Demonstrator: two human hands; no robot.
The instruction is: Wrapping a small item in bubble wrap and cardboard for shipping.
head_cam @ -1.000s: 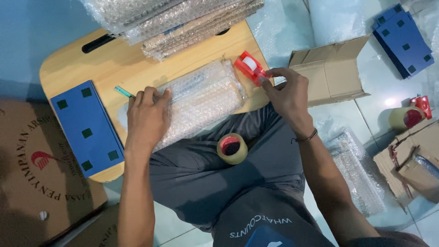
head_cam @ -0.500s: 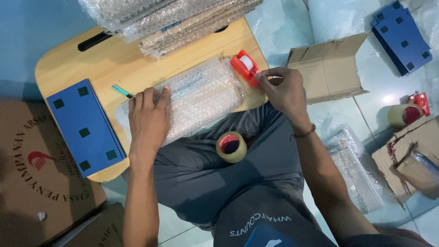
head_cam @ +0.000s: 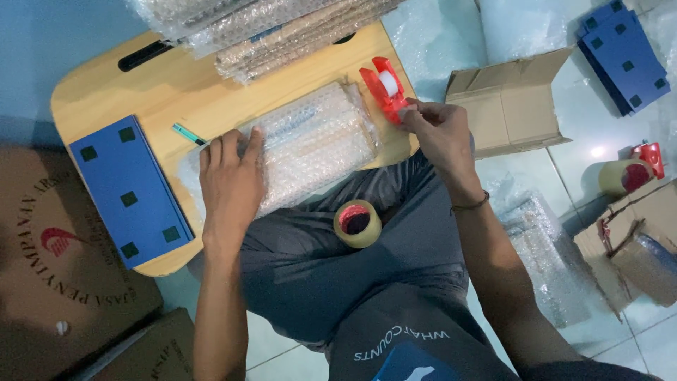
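We are pressing our left hand (head_cam: pixel 229 180) flat, fingers spread, on a bubble-wrapped parcel (head_cam: pixel 310 144) that is lying on the wooden lap board (head_cam: pixel 106 92). The parcel's long axis is running from about eight o'clock to two o'clock, its far end pointing at the red tape dispenser (head_cam: pixel 384 86). Our right hand (head_cam: pixel 437 134) is pinching at the dispenser's lower end, fingertips closed together there; we cannot tell whether a strip of tape is between them. The parcel is soft, clear and knobbly, and shaped like a thick roll.

At nine o'clock from the parcel a flat blue panel (head_cam: pixel 130 190) with dark square marks is lying on the board, with a thin teal pen (head_cam: pixel 187 134) between them. At twelve o'clock, more bubble-wrapped bundles (head_cam: pixel 282 28) are stacked. A tan tape roll (head_cam: pixel 357 224) with a red core is resting on our lap at six o'clock. An open cardboard box (head_cam: pixel 511 106) is sitting at three o'clock, and a brown carton with a round red emblem (head_cam: pixel 49 240) is lying at eight o'clock.
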